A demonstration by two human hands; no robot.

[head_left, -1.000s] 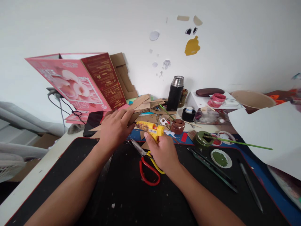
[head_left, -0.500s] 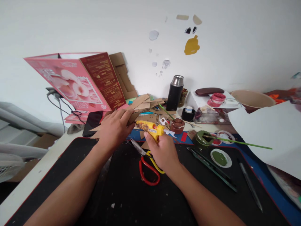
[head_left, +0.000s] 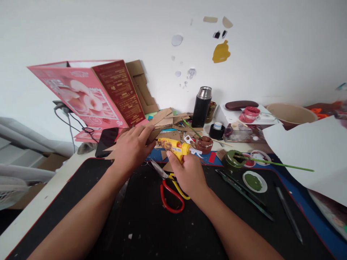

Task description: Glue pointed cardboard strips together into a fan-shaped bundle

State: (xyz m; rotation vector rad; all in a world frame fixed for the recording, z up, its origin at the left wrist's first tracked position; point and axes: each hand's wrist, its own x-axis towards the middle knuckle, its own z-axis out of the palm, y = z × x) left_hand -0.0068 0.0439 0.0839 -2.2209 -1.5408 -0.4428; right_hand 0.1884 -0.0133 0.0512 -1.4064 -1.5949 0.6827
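My right hand [head_left: 189, 175] is wrapped round the handle of a yellow hot glue gun [head_left: 176, 148], with a pale glue stick jutting from its back end. The gun's stained nozzle end points left, close to the thumb of my left hand [head_left: 132, 146]. My left hand is closed on a piece of brown cardboard [head_left: 155, 134], mostly hidden under the palm and fingers. Below my hands, scissors [head_left: 172, 195] with a red and a yellow handle lie on the black mat [head_left: 151, 234]. Cardboard scraps [head_left: 162, 117] are piled just beyond.
A pink box [head_left: 89, 97] stands at the back left, by a black phone [head_left: 107, 141]. A black thermos [head_left: 202, 108], a brown paint jar [head_left: 204, 144] and a green paint jar [head_left: 235, 159] with a brush stand right of centre. Pens [head_left: 244, 193] lie on the right.
The glue gun has tilted very slightly in my right hand. My left hand and the things on the table stay in place.
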